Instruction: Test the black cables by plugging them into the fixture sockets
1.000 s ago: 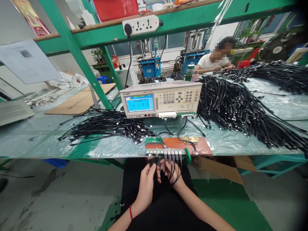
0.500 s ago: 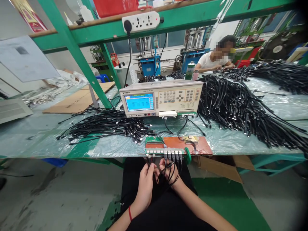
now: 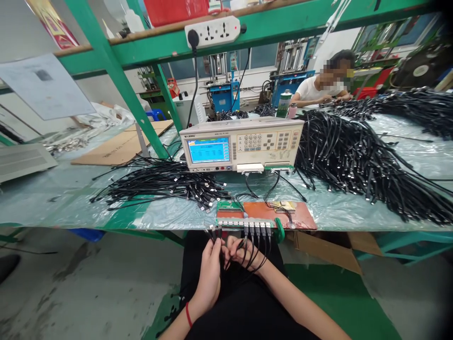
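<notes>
My left hand (image 3: 211,267) is closed around several black USB cables (image 3: 213,233), their plugs sticking up just below the edge of a test board (image 3: 262,213). Beside it, my right hand (image 3: 241,251) is pinched on a black cable, partly hidden by its fingers and other cables. Several black USB plugs (image 3: 257,229) sit in the right part of the board's row of sockets, and their leads loop down over my right hand and wrist. Behind the board stands a bench tester (image 3: 244,145) with a lit blue screen, wired to the board.
A bundle of black cables (image 3: 166,184) lies left of the board. A far larger heap (image 3: 347,156) covers the right side of the table. A green frame (image 3: 152,52) carries a power strip (image 3: 212,32). Across the table sits a co-worker (image 3: 320,89). Below is an open cardboard box (image 3: 325,248).
My left hand and its cables have shifted slightly left of the board's sockets. My right hand has moved a little left, its fingers closing on a cable. The view has shifted slightly.
</notes>
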Tool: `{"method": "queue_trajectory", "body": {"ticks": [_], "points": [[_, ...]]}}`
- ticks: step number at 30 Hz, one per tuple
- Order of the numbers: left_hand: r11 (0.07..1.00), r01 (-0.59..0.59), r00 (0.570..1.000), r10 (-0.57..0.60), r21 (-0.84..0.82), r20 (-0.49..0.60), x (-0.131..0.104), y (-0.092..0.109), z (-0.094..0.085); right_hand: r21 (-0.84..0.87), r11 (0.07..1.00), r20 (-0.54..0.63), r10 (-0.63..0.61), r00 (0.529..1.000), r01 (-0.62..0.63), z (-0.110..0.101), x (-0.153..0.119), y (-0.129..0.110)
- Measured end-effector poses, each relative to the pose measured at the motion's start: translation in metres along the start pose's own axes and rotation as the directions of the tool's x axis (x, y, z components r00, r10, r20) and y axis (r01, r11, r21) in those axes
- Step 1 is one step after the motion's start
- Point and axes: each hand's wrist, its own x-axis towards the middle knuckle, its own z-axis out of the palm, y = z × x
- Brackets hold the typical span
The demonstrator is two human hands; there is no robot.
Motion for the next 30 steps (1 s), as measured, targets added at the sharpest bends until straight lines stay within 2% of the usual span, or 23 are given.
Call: {"method": "queue_trajectory", "body": {"ticks": [3,6,10,14,23,30], "points": [[0.997,-0.051,0.999,0.051,0.064,0.001,0.003,-0.001,-0.003,-0.210,0.977,-0.111,-0.055,0.992,0.030,0.003,0.000,-0.004],[0.985,-0.084,0.996,0.086,0.153,-0.005,0.004,0.000,-0.007,-0.499,0.866,-0.307,-0.161,0.938,-0.015,0.004,-0.003,-0.005],[0.969,-0.098,0.995,0.093,0.225,0.030,0.006,0.001,-0.007,-0.595,0.799,-0.445,-0.231,0.865,-0.092,0.004,-0.008,-0.003],[0.976,-0.086,0.996,0.077,0.201,0.048,0.006,0.002,-0.003,-0.650,0.754,-0.475,-0.309,0.824,-0.092,0.007,-0.009,-0.004],[0.991,-0.014,0.998,0.006,0.130,0.064,0.007,0.000,0.002,-0.674,0.727,-0.495,-0.314,0.810,-0.131,0.014,-0.008,-0.009],[0.992,-0.053,0.994,0.040,0.118,0.105,0.006,0.005,0.004,-0.674,0.733,-0.482,-0.348,0.804,-0.087,0.020,-0.003,-0.019]]}}
